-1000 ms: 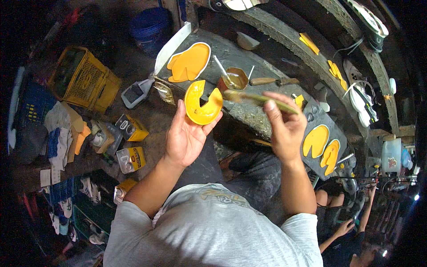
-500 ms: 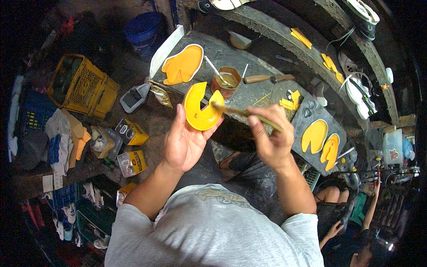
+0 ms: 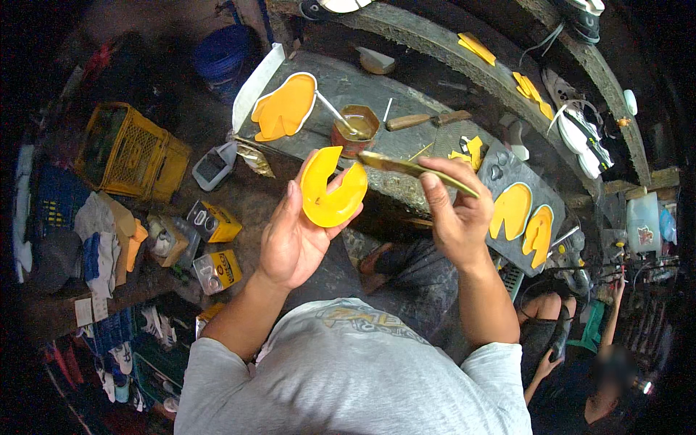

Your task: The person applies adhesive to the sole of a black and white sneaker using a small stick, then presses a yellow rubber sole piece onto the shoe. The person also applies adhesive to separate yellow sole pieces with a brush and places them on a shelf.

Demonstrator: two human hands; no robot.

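Note:
My left hand (image 3: 296,235) cradles a glossy yellow horseshoe-shaped piece (image 3: 319,203), its opening facing up. My right hand (image 3: 457,214) grips a brush (image 3: 406,168) by its handle, with the bristle end just beside the piece's upper right, near the rim of a rust-red pot (image 3: 346,141) holding liquid and a white stick. Behind them on the grey bench (image 3: 391,101) lie orange white-edged cut pieces (image 3: 290,105) and a wooden-handled tool (image 3: 407,122). On the right, a dark board (image 3: 540,174) carries more yellow pieces (image 3: 511,210).
A blue bucket (image 3: 221,61), yellow crate (image 3: 123,152), yellow tins (image 3: 214,221) and cardboard scraps (image 3: 130,246) stand at the left. Shoes (image 3: 587,148) sit on curved beams (image 3: 406,32) above. A co-worker's arm and legs (image 3: 551,304) show at lower right.
The brush swept onto the yellow piece half a second ago and now is raised up and right off it. My left hand and the piece have shifted slightly lower.

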